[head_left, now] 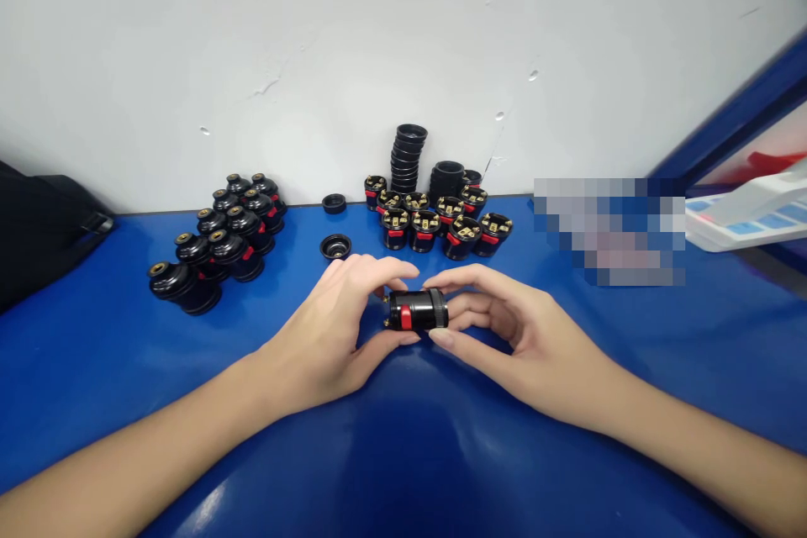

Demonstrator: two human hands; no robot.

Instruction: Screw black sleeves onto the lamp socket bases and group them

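A black lamp socket [416, 310] with a red switch lies sideways between my hands, just above or on the blue table. My left hand [353, 324] curves its thumb and fingers around the left end, where small brass terminals stick out. Around the ribbed ring [436, 308] at the right end, my right hand [504, 324] closes its thumb and fingertips. Beyond my left hand sits a black cap [334, 247] with its hollow side up. A smaller black ring [334, 203] lies behind that cap.
Several socket bodies [425, 229] with brass terminals stand at the back, beside a leaning stack of black rings [407, 158]. Capped sockets [233, 255] form rows at left. A white wall [315, 59] bounds the blue table [403, 454]. A dark bag [44, 235] is far left.
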